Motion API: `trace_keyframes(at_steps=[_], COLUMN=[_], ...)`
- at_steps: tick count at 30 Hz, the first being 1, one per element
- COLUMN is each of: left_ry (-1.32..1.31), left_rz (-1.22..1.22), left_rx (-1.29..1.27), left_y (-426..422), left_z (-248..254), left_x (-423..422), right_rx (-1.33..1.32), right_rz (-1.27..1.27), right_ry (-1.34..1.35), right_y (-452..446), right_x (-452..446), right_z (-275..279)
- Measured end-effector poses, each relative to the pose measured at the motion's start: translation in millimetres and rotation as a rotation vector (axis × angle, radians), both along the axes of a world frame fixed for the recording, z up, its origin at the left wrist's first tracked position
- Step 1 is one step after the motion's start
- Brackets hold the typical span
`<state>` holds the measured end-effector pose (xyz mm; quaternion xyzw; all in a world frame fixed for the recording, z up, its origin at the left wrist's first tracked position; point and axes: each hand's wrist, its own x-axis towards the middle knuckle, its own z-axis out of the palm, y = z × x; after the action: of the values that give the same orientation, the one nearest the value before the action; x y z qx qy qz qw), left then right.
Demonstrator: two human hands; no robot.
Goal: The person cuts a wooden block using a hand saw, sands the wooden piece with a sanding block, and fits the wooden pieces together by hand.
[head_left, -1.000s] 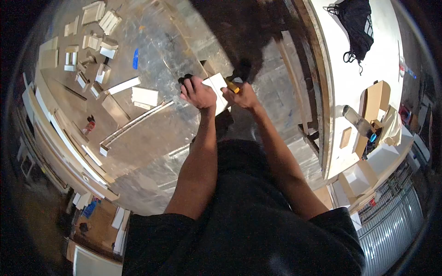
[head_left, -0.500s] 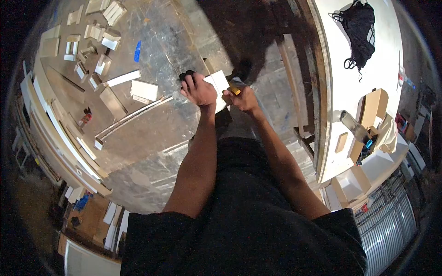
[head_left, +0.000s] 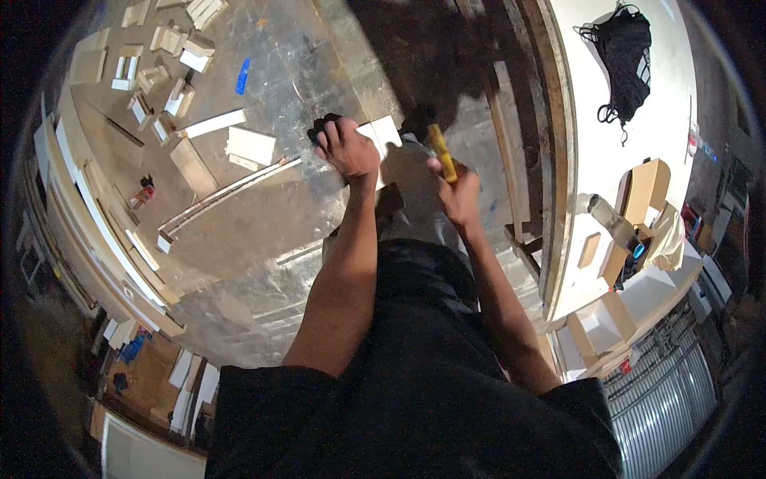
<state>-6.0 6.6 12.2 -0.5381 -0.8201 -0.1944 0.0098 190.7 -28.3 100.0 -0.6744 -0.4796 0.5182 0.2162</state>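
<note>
My left hand (head_left: 349, 152) is closed over the left side of a white board piece (head_left: 381, 134), its fingers bent and the fingertips partly hidden in dark shadow. To the right of the board and apart from it, my right hand (head_left: 459, 191) grips a slim yellow tool (head_left: 442, 152). The tool points up and away from me, slightly blurred; its exact kind does not show. Below the board, between my forearms, is a dark block-like shape (head_left: 389, 199).
Several small wood-and-white box pieces (head_left: 169, 38) and loose boards (head_left: 251, 147) lie on the floor at left, near a blue strip (head_left: 242, 76). Long strips (head_left: 104, 215) line the far left. At right a white tabletop (head_left: 598, 172) holds a black strappy cloth (head_left: 626, 64) and a clear bottle (head_left: 613, 220).
My right hand has moved right, away from the board, with the yellow tool now more upright and in fuller view. My left hand has stayed almost in place on the board.
</note>
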Motion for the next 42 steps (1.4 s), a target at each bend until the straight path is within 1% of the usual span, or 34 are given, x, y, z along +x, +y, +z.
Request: trace_keyframes(at_steps=[1,2,3,4,5,7,8,9,12,15,17,18,19,20,21,22,24,25,26,27,28,29,30,31,33,34,36,37,39,42], left_ry=[-0.002,0.025,0.051,-0.042,-0.044,-0.061,-0.072,-0.074,-0.121,-0.155,0.066,0.065,-0.01,-0.084,-0.083,-0.047,-0.013,0.062,0.136,0.134,0.164,0.123,0.083,0.045,0.013,0.004,0.02,0.023,0.048,0.04], left_rz=[-0.001,0.011,0.025,0.018,0.021,0.011,0.011,0.012,0.038,0.022,-0.146,-0.143,-0.115,-0.088,-0.086,-0.111,-0.142,-0.155,-0.167,-0.168,-0.189,-0.156,-0.122,-0.086,-0.067,-0.058,-0.087,-0.097,-0.086,-0.064], left_rx=[0.003,0.01,0.018,0.031,0.034,0.049,-0.002,0.004,-0.007,-0.037,-0.117,-0.11,-0.121,-0.133,-0.131,-0.172,-0.218,-0.238,-0.252,-0.246,-0.123,-0.165,-0.207,-0.248,-0.208,-0.195,-0.184,-0.182,-0.188,-0.16], left_y=[-2,-3,-1,-2,-3,-3,-4,-4,-5,-13,-14,-10,-10,-11,-11,-11,-12,-14,-15,-17,-15,-16,-14,-11,-10,-10,-12,-12,-8,-9], left_z=[-4,-11,-6,0,5,11,11,12,13,11,1,7,14,21,21,20,14,9,5,-2,-2,-1,8,19,16,16,18,21,22,18], left_x=[-2,-4,-4,-3,-2,-3,-5,-5,-4,-7,-14,-13,-11,-10,-12,-14,-15,-15,-15,-16,-17,-15,-12,-10,-11,-13,-13,-12,-11,-10], right_rx=[-0.102,-0.095,-0.067,-0.04,-0.037,0.025,-0.036,-0.03,-0.057,-0.079,-0.065,-0.055,-0.052,-0.026,0.001,-0.02,-0.027,-0.041,-0.08,-0.074,-0.072,-0.072,-0.007,-0.008,-0.088,-0.088,-0.118,-0.12,-0.062,-0.05], right_rz=[-0.033,-0.033,-0.114,-0.194,-0.191,-0.193,-0.159,-0.157,-0.2,-0.163,-0.135,-0.106,-0.105,-0.116,-0.126,-0.148,-0.125,-0.104,-0.105,-0.106,-0.091,-0.076,-0.083,-0.08,-0.168,-0.164,-0.113,-0.113,-0.049,-0.014], right_ry=[-0.145,-0.148,-0.069,0.01,0.008,0.118,0.131,0.129,0.293,0.23,0.198,0.168,0.168,0.102,0.038,0.073,0.054,0.034,0.098,0.096,0.086,0.077,0.092,0.093,0.177,0.181,0.092,0.09,0.044,0.059], right_y=[8,8,7,5,3,2,4,4,-2,-9,-16,-16,-14,-14,-13,-7,8,10,10,7,1,-5,-8,-12,-17,-16,-9,-4,8,0], right_x=[-4,-8,-12,-16,-21,-33,-38,-45,-54,-52,-54,-56,-60,-66,-71,-74,-75,-74,-72,-71,-71,-72,-74,-74,-74,-74,-74,-75,-78,-74], right_z=[34,52,65,71,69,64,63,65,62,58,72,78,80,81,82,83,88,91,93,96,102,106,111,109,103,102,102,98,88,94])
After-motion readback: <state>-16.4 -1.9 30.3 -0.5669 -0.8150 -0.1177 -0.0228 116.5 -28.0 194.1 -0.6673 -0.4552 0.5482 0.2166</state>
